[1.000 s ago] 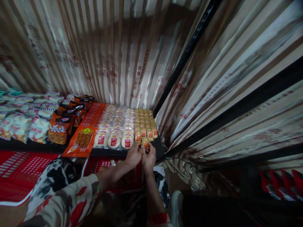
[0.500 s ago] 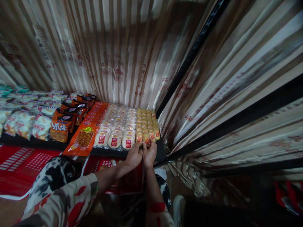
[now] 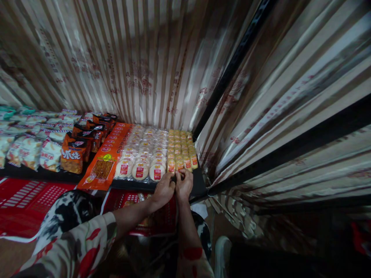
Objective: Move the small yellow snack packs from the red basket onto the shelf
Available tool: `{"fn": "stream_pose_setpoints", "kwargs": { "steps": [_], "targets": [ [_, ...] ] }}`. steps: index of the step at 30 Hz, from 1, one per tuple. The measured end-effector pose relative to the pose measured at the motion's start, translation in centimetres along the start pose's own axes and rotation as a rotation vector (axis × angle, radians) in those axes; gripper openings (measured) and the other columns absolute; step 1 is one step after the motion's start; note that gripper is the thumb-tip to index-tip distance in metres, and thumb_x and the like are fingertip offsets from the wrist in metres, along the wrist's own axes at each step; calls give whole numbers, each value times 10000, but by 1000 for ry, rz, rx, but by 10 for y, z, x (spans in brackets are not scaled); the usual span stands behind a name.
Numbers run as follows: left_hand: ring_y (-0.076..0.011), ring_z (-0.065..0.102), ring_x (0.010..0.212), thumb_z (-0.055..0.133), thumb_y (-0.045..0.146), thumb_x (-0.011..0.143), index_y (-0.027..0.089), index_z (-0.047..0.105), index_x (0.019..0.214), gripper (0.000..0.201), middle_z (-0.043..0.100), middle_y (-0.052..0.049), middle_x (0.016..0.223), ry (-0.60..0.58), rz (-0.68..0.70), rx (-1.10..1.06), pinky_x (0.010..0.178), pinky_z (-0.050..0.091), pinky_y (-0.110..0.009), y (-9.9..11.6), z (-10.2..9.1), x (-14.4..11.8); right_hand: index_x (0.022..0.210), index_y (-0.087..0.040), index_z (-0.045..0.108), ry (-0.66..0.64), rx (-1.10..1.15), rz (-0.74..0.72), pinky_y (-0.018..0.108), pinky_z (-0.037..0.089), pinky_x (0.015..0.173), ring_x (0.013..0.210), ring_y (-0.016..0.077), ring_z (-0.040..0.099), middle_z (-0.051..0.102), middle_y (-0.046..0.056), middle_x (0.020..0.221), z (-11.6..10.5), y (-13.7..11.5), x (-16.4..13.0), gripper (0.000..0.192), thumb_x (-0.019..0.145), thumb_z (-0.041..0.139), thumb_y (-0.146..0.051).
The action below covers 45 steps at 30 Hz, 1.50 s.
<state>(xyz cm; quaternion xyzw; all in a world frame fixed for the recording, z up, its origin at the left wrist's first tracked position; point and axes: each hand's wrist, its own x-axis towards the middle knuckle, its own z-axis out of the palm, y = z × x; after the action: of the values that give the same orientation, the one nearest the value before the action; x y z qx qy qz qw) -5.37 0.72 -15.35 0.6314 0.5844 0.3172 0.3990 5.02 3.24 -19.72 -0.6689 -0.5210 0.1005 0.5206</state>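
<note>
Rows of small yellow snack packets [image 3: 183,144] with red labels stand at the right end of a black shelf [image 3: 199,181]. My left hand [image 3: 164,190] is at the shelf's front edge, fingers curled and pinched together. Beside it, my right hand [image 3: 184,186] has its thumb and fingers bent close against the front row, covering the lower part of one packet. The fingertips of both hands nearly meet; whatever is between them is hidden. Left of the yellow packets lie rows of round white rice crackers [image 3: 141,170] in clear wrappers.
An orange snack bag [image 3: 101,166] lies over the shelf edge, with orange-black bags [image 3: 74,154] and white bags [image 3: 49,154] further left. Below are red baskets [image 3: 26,208], one holding packets. A striped curtain [image 3: 145,58] and dark metal posts [image 3: 232,77] enclose the back and right.
My hands stay at the front row of yellow packets. My right fingers are bent closer together, slightly lower against the packets. The view has shifted slightly.
</note>
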Motion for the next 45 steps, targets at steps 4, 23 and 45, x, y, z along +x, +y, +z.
{"fn": "stream_pose_setpoints", "kwargs": {
  "steps": [4, 23, 45],
  "targets": [
    [-194, 535, 1141, 445, 91, 787, 105, 526, 1172, 394, 559, -137, 1241, 15, 28, -2, 1036, 384, -353, -4, 2, 1, 854, -184, 595, -1, 5, -19, 355, 462, 818, 857, 195, 544, 566, 80, 932, -1, 0, -2, 194, 810, 508, -352],
    [-205, 459, 1250, 428, 10, 735, 90, 576, 1121, 421, 537, -145, 1293, 98, 114, 47, 1106, 322, -362, -1, -2, 6, 870, -191, 630, 37, -110, 6, 350, 439, 816, 890, 202, 517, 544, 76, 956, 1, -3, -5, 216, 816, 494, -349],
    [-171, 569, 1043, 415, -12, 692, 139, 599, 1018, 404, 620, -91, 1092, 89, 138, 21, 977, 442, -335, 2, 3, -1, 897, -170, 665, 84, -45, -54, 383, 426, 910, 1043, 221, 519, 525, 119, 1059, -7, -4, -14, 292, 848, 423, -325]
  ]
}}
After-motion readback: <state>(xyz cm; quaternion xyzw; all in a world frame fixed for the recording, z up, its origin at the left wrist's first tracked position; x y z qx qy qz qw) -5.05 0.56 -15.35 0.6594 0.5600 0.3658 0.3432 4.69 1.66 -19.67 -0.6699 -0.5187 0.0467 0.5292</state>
